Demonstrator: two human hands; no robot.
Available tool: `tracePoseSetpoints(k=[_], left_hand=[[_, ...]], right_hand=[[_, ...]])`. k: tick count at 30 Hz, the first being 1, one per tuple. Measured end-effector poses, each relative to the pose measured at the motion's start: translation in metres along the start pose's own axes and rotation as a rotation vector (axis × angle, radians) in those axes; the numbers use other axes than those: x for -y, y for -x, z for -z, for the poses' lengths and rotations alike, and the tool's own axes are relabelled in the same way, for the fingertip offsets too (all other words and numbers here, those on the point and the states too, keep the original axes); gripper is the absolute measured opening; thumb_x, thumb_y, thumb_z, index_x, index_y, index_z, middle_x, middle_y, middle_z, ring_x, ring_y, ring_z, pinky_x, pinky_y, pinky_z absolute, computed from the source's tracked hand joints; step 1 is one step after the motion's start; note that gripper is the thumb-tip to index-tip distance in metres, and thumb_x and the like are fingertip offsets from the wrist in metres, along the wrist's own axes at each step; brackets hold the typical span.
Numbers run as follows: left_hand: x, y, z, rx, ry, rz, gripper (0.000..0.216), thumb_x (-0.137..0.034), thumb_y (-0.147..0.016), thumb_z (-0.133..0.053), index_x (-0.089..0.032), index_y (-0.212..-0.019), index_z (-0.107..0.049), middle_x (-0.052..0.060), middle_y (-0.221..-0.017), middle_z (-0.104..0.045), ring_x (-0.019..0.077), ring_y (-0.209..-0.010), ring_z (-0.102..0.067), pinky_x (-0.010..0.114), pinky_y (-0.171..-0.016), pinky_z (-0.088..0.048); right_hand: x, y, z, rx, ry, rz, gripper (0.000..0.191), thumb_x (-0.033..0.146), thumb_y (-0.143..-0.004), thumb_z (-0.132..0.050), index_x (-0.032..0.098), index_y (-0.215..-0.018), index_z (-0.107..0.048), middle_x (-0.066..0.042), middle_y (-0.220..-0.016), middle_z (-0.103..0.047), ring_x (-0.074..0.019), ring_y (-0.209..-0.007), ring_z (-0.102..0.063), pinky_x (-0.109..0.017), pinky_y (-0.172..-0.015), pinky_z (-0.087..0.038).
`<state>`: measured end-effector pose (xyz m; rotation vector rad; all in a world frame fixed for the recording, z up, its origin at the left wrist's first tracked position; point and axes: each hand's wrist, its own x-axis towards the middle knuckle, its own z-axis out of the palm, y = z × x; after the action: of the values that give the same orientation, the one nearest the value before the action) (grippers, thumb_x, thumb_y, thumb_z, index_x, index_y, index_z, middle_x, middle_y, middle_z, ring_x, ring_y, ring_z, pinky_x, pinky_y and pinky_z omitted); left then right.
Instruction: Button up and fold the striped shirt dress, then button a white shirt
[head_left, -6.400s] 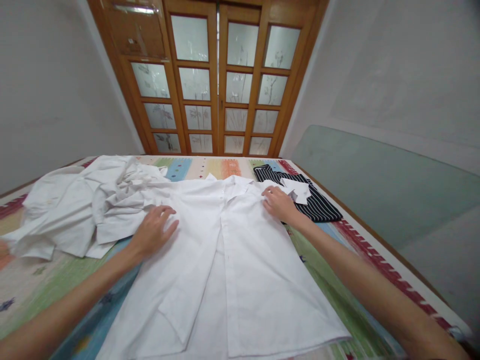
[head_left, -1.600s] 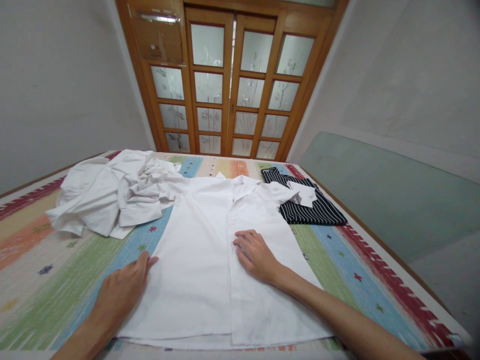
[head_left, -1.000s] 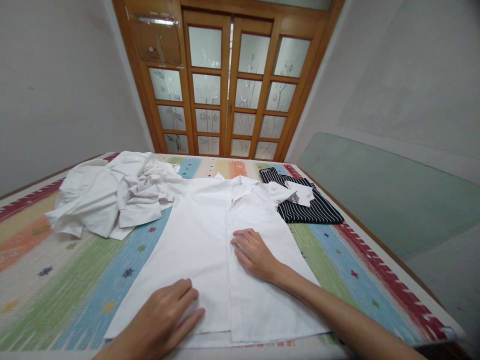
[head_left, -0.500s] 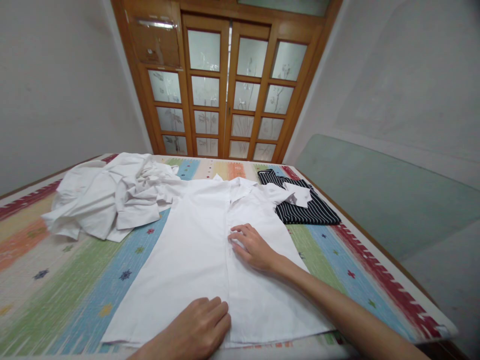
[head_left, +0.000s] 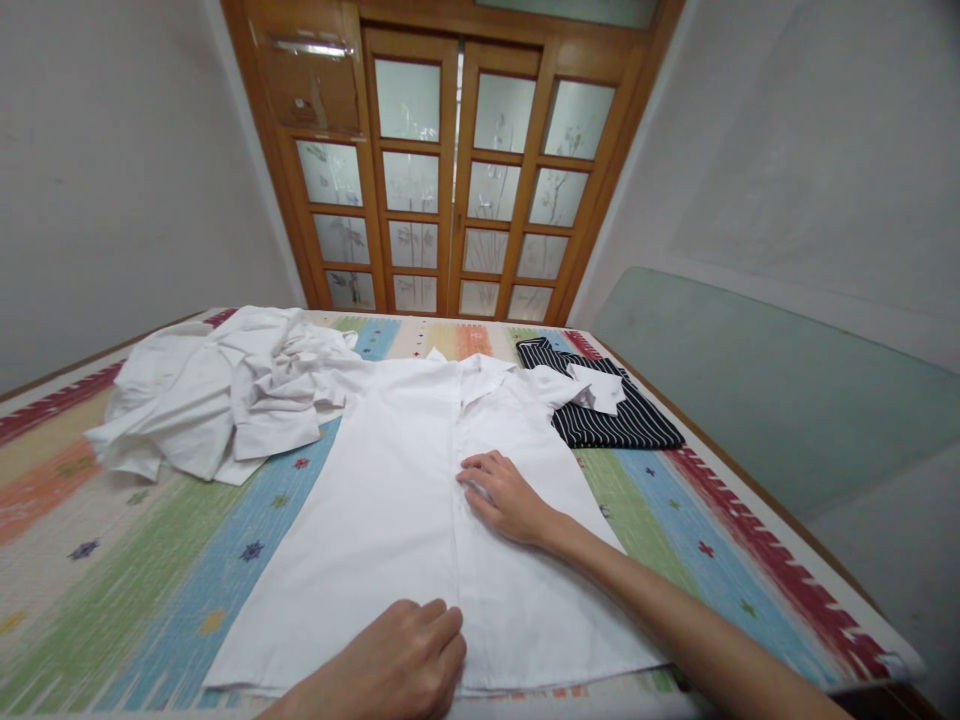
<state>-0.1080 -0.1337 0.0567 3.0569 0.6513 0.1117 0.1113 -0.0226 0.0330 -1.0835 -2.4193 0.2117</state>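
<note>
A white short-sleeved shirt (head_left: 375, 520) lies spread out front side up, its collar away from me and its hem towards me. My left hand (head_left: 409, 655) is closed at the lower end of the front placket, by the hem; its fingertips are turned under and hidden. Higher up, my right hand (head_left: 506, 497) rests on the shirt beside the placket. Its fingers are slightly bent, with a gap between thumb and forefinger, and the fingertips touch the cloth at the placket.
A crumpled heap of white clothing (head_left: 202, 400) lies at the left, touching the shirt's sleeve. Folded black-and-white striped cloth (head_left: 622, 425) sits at the right, partly under the other sleeve. A colourful patterned cover (head_left: 180, 560) lies beneath everything. Wooden glazed doors (head_left: 454, 180) stand behind.
My left hand has shifted very slightly down and to the right at the hem. The right hand and the shirt look almost unchanged.
</note>
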Motion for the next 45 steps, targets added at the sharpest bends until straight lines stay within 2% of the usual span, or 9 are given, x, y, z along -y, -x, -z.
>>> tracePoseSetpoints(k=[6, 18, 25, 28, 30, 33, 37, 41, 45], left_hand=[[0.000, -0.003, -0.003, 0.050, -0.051, -0.010, 0.013, -0.010, -0.086, -0.055, -0.020, -0.083, -0.047, 0.003, -0.082, -0.062, 0.0174, -0.065, -0.057, 0.029, -0.052, -0.042], [0.004, 0.003, -0.004, 0.020, 0.094, -0.008, 0.016, -0.008, -0.083, -0.053, -0.021, -0.080, -0.045, 0.000, -0.080, -0.061, 0.0142, -0.063, -0.055, 0.026, -0.054, -0.042], [0.010, 0.001, 0.013, 0.046, 0.206, -0.011, 0.010, -0.017, -0.087, -0.055, -0.021, -0.078, -0.052, 0.000, -0.077, -0.062, 0.0138, -0.065, -0.058, 0.025, -0.060, -0.045], [0.033, -0.005, 0.016, -0.056, 0.152, 0.067, 0.020, -0.025, -0.094, -0.046, -0.020, -0.077, -0.056, 0.003, -0.076, -0.063, 0.0159, -0.067, -0.059, 0.028, -0.063, -0.048], [0.060, -0.010, 0.010, -0.164, 0.086, 0.189, 0.026, -0.029, -0.097, -0.039, -0.019, -0.087, -0.061, 0.007, -0.084, -0.067, 0.0189, -0.077, -0.063, 0.032, -0.071, -0.051], [0.111, -0.010, -0.009, -0.292, -0.027, 0.360, 0.041, -0.042, -0.097, -0.038, -0.016, -0.119, -0.060, 0.014, -0.121, -0.065, 0.0268, -0.113, -0.059, 0.043, -0.097, -0.047], [0.162, 0.004, -0.039, -0.302, -0.087, 0.549, 0.060, -0.055, -0.096, -0.031, -0.017, -0.137, -0.051, 0.014, -0.143, -0.051, 0.0324, -0.135, -0.042, 0.050, -0.107, -0.038], [0.170, 0.025, -0.051, -0.237, -0.096, 0.594, 0.064, -0.057, -0.095, -0.031, -0.022, -0.147, -0.038, 0.007, -0.152, -0.040, 0.0299, -0.142, -0.031, 0.049, -0.113, -0.029], [0.163, 0.039, -0.044, -0.187, -0.108, 0.591, 0.063, -0.057, -0.093, -0.036, -0.025, -0.147, -0.038, 0.005, -0.153, -0.038, 0.0297, -0.142, -0.032, 0.049, -0.113, -0.029]], right_hand=[[-0.002, 0.003, -0.002, -0.004, -0.012, -0.015, 0.024, 0.017, -0.090, -0.053, 0.018, -0.112, -0.062, -0.010, -0.117, -0.061, -0.0247, -0.110, -0.049, -0.044, -0.096, -0.041], [-0.005, 0.004, -0.008, -0.060, 0.033, -0.055, 0.027, 0.022, -0.091, -0.053, 0.018, -0.117, -0.062, -0.011, -0.122, -0.062, -0.0247, -0.114, -0.050, -0.044, -0.098, -0.041], [-0.009, 0.007, -0.015, -0.057, 0.117, -0.005, 0.039, 0.027, -0.093, -0.050, 0.016, -0.130, -0.057, -0.013, -0.139, -0.055, -0.0252, -0.134, -0.042, -0.045, -0.111, -0.035], [-0.010, 0.007, -0.018, 0.006, 0.158, -0.002, 0.046, 0.030, -0.095, -0.047, 0.013, -0.138, -0.050, -0.015, -0.146, -0.046, -0.0272, -0.140, -0.035, -0.047, -0.114, -0.031], [-0.011, 0.007, -0.019, 0.034, 0.175, -0.004, 0.050, 0.033, -0.096, -0.046, 0.013, -0.142, -0.046, -0.015, -0.149, -0.041, -0.0278, -0.142, -0.030, -0.049, -0.115, -0.029], [-0.011, 0.008, -0.019, 0.056, 0.190, 0.001, 0.052, 0.036, -0.097, -0.043, 0.017, -0.146, -0.040, -0.013, -0.153, -0.036, -0.0272, -0.144, -0.026, -0.049, -0.116, -0.027], [-0.009, 0.009, -0.017, 0.087, 0.199, -0.028, 0.054, 0.039, -0.099, -0.040, 0.020, -0.148, -0.036, -0.010, -0.155, -0.031, -0.0266, -0.146, -0.023, -0.049, -0.117, -0.023], [-0.009, 0.009, -0.018, 0.114, 0.185, -0.110, 0.062, 0.046, -0.098, -0.038, 0.016, -0.152, -0.028, -0.010, -0.157, -0.027, -0.0271, -0.147, -0.018, -0.049, -0.118, -0.020], [-0.008, 0.009, -0.015, 0.138, 0.179, -0.141, 0.065, 0.050, -0.097, -0.036, 0.014, -0.152, -0.028, -0.011, -0.158, -0.025, -0.0277, -0.147, -0.018, -0.047, -0.118, -0.018]])
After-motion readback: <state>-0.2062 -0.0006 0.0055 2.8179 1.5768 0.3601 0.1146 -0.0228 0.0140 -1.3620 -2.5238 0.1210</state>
